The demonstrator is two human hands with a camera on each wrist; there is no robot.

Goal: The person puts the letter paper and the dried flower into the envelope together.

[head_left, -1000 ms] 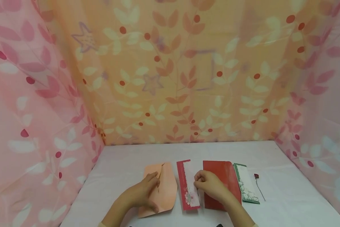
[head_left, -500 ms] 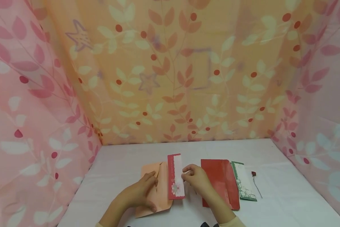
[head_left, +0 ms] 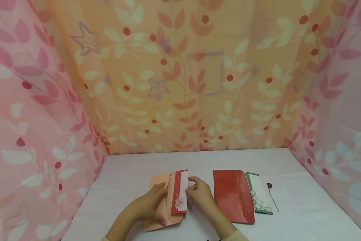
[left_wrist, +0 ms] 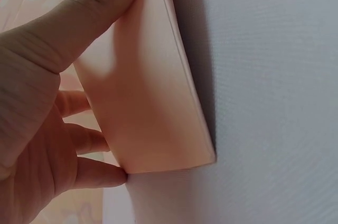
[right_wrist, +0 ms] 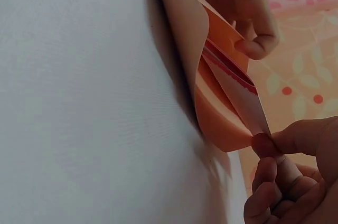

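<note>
My left hand (head_left: 148, 206) grips a peach envelope (head_left: 176, 219) on the white table, thumb at its near edge and fingers across its face. The left wrist view has the thumb on one side of the envelope (left_wrist: 153, 113) and the other fingers beyond it. A red-and-white floral card (head_left: 182, 187) is pinched at its right edge by my right hand (head_left: 200, 192), thumb against index finger. From the right wrist, the folded card (right_wrist: 237, 89) stands inside the envelope's open mouth, below the curved flap (right_wrist: 182, 18). How deep its far edge reaches is hidden.
A red envelope (head_left: 227, 197) lies right of my right hand. Beside it are a green-edged floral card (head_left: 261, 195) and a small dark red rose (head_left: 269, 185) on a thin stem. Patterned cloth walls (head_left: 180, 83) enclose the table's back and sides.
My right hand has lifted the red-and-white card off the table and carried it left, over the peach envelope and down to its opening. The left hand has stayed on the envelope.
</note>
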